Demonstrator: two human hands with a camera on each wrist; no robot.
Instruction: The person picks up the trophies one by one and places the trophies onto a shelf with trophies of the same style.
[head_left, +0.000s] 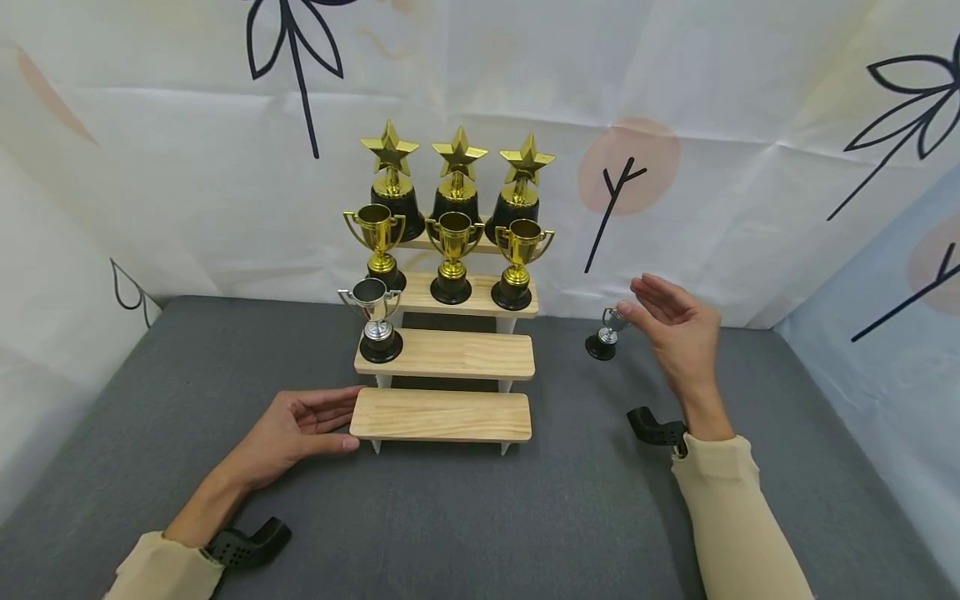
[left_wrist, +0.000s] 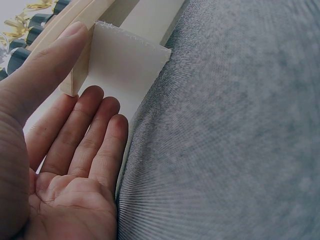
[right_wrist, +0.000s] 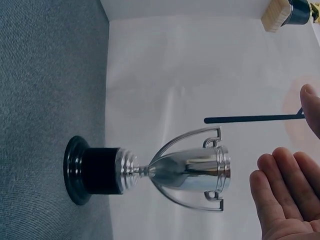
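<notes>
A small silver trophy cup (head_left: 608,335) with a black base stands upright on the grey table, right of the tiered wooden stand (head_left: 442,415). My right hand (head_left: 678,329) is raised just beyond its rim, fingers straight and thumb apart; in the right wrist view a gap shows between this hand (right_wrist: 287,200) and the cup (right_wrist: 190,170). At the left end of the stand's lowest step is my left hand (head_left: 300,429). Its extended fingers lie beside the white support (left_wrist: 125,65) in the left wrist view, the thumb near the board's edge. Another silver cup (head_left: 377,312) sits left on the second-lowest step.
Three gold star trophies (head_left: 459,158) stand on the stand's top step, with three gold cups (head_left: 453,246) on the step below. Behind the grey table (head_left: 570,517) hangs a white cloth (head_left: 187,192) printed with leaves and twigs.
</notes>
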